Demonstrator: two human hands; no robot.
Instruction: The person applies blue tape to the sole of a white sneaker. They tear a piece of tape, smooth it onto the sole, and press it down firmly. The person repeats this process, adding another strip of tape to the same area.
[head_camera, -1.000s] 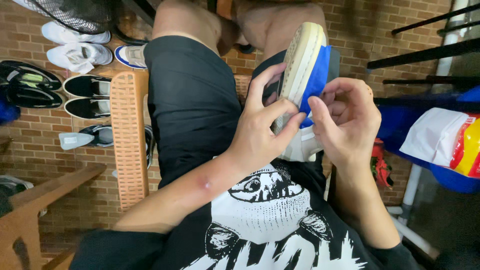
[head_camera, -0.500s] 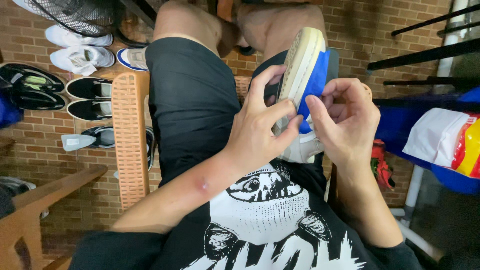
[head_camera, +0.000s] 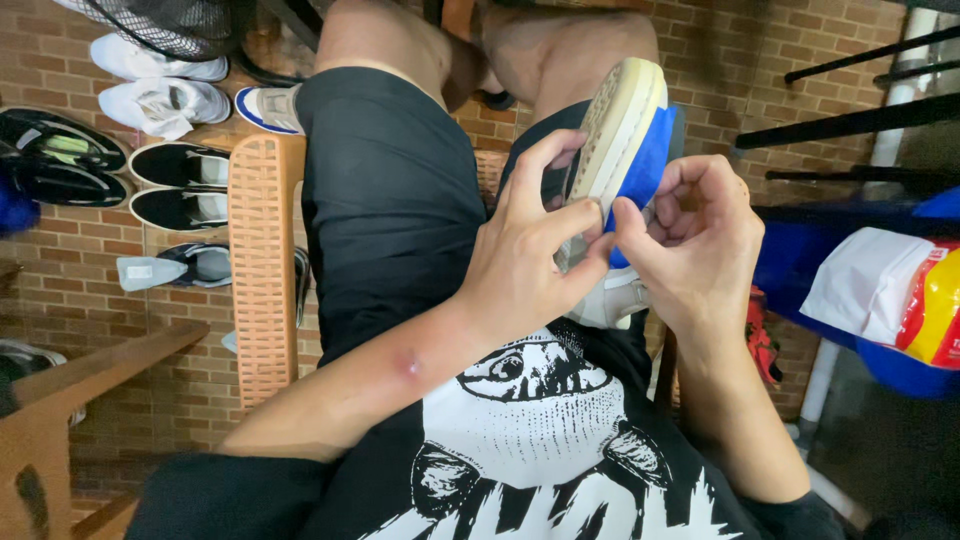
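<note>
A blue and white sneaker (head_camera: 628, 140) with a cream sole stands on its heel on my lap, sole turned to the left. My left hand (head_camera: 530, 250) grips the sole's edge, thumb and fingers wrapped around its lower part. On the blue side of the shoe my right hand (head_camera: 695, 240) is curled, its fingertips pinching at the upper close to my left thumb. What those fingers pinch is hidden. I sit in black shorts (head_camera: 385, 190) and a black printed shirt (head_camera: 540, 440).
Several pairs of shoes (head_camera: 165, 105) lie on the brick floor at the left, beside an orange slatted bench (head_camera: 262, 260). A wooden piece (head_camera: 70, 400) stands at the lower left. Dark metal bars (head_camera: 850, 120) and a white and yellow bag (head_camera: 900, 295) are on the right.
My right hand's fingers have shifted a little closer to my left thumb on the shoe. The sneaker stays in nearly the same place.
</note>
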